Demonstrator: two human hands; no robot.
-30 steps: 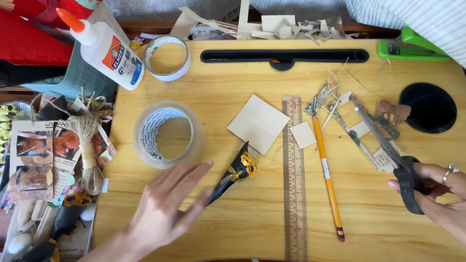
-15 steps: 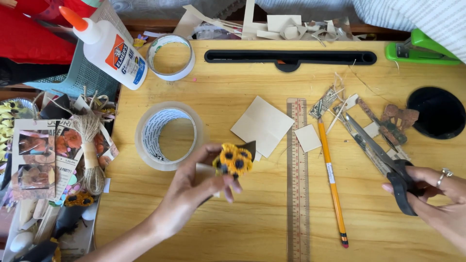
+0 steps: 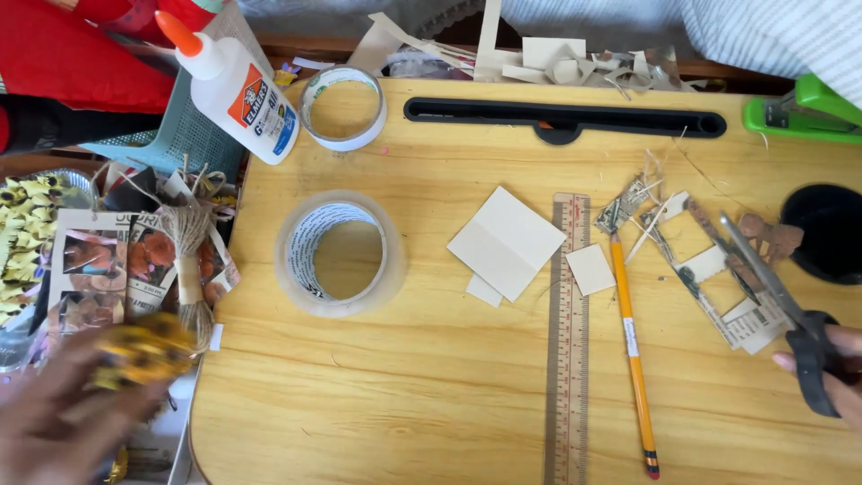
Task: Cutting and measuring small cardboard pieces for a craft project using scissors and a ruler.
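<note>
My left hand (image 3: 54, 418) is blurred at the lower left, off the table's edge, closed around a small bunch of yellow artificial flowers (image 3: 144, 350). It hovers over printed photo cards (image 3: 90, 269) and a bundle of twine (image 3: 187, 260). At the right edge my right hand (image 3: 831, 373) grips the black handles of scissors (image 3: 772, 296), whose blades lie across a cut paper frame (image 3: 709, 269). Most of that hand is out of the frame.
On the wooden lap table (image 3: 449, 404) lie a clear tape roll (image 3: 339, 253), a white tape roll (image 3: 343, 108), cardboard squares (image 3: 507, 242), a ruler (image 3: 567, 341) and a yellow pencil (image 3: 630, 341). A glue bottle (image 3: 238, 90) leans at the upper left; a green stapler (image 3: 799, 112) sits at the upper right.
My left hand picked the yellow flowers up from the table's middle and carried them left, off the table's edge. My right hand with the scissors has drifted slightly right.
</note>
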